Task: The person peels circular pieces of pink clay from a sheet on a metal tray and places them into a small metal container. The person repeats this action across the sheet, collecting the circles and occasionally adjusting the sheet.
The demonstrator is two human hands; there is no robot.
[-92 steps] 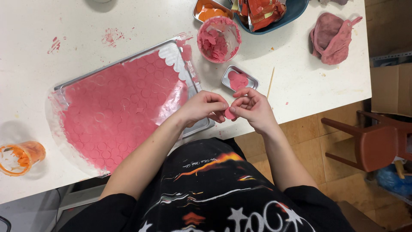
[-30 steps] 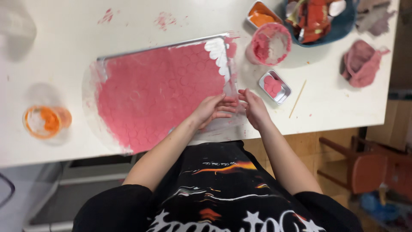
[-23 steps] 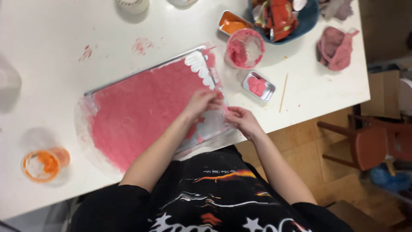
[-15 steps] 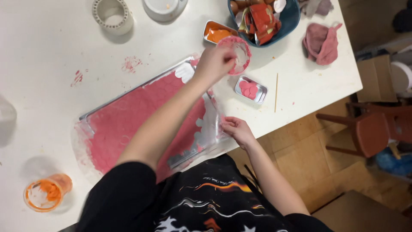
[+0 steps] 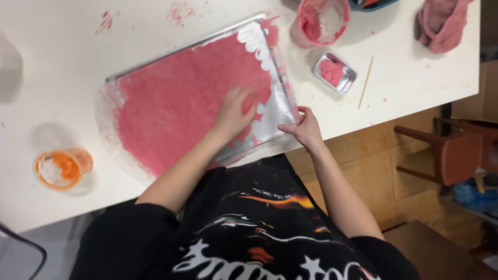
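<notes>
Two hands at one metal tray (image 5: 120, 79) of pink sheet (image 5: 181, 98). Left hand (image 5: 236, 111) — fingers spread flat, pressing the sheet's scalloped edge, gripping nothing. Right hand (image 5: 303, 127) — fingertips pinching the tray's near corner. Beyond the right hand: small tin (image 5: 337, 72) of pink pieces, wooden stick (image 5: 365, 83), pink-smeared cup (image 5: 320, 21).
</notes>
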